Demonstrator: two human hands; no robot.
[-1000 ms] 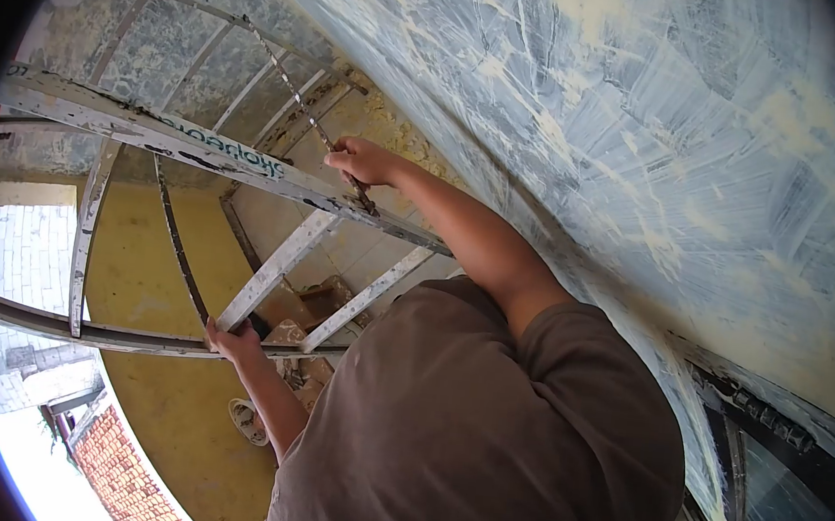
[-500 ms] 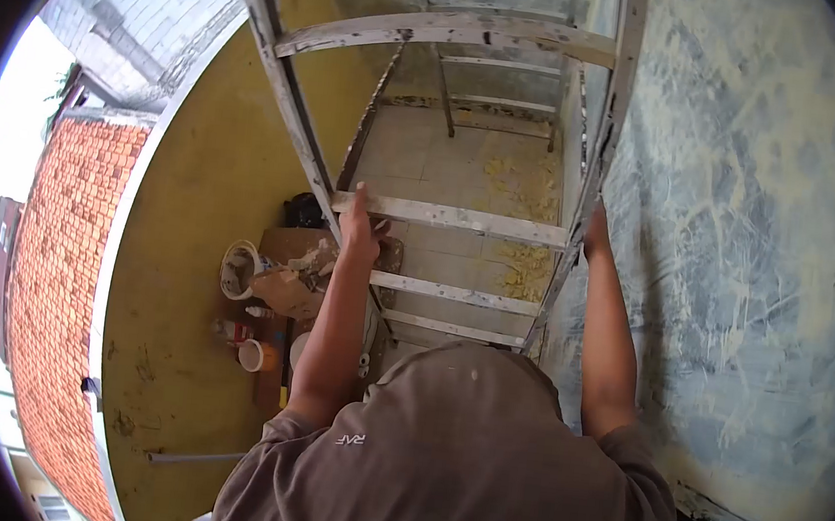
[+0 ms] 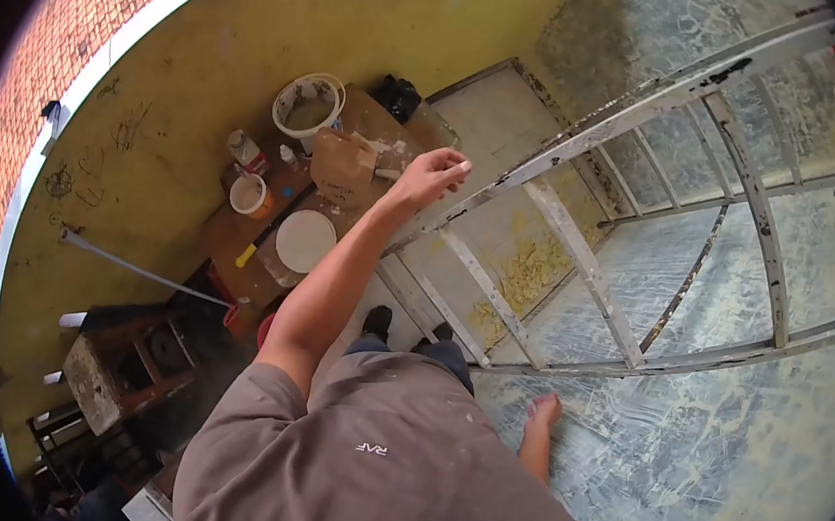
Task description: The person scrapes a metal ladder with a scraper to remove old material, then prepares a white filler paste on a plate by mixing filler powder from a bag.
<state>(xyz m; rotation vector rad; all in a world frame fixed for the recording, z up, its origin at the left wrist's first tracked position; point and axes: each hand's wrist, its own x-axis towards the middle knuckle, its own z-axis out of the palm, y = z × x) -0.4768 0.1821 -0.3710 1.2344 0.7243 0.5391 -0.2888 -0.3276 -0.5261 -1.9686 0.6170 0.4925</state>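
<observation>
Farthest left of the ladder, a tiled roof past the white edge of a yellow wall. Closer, though well apart from the ladder, a wooden box. Nearer again, a brown board crowded with a white bucket, a round white lid and a paper bag; a black bag past its far edge. Between board and ladder, open room in a strip of pale floor, with two feet by the ladder's left end. Just beside the ladder's upper rail, the left hand, loosely spread, fingers slightly curled; contact hard to tell. Between the rungs, yellow flakes in view on the floor. Below the lower rail, apart from it, the right hand, fingers bent; too small to tell how wide. Along that rail, a streaked wall; gap between them hard to judge. Long axis of the ladder slanting from near the feet to the upper right, rungs across; impossible to tell whether upright or leaning.
</observation>
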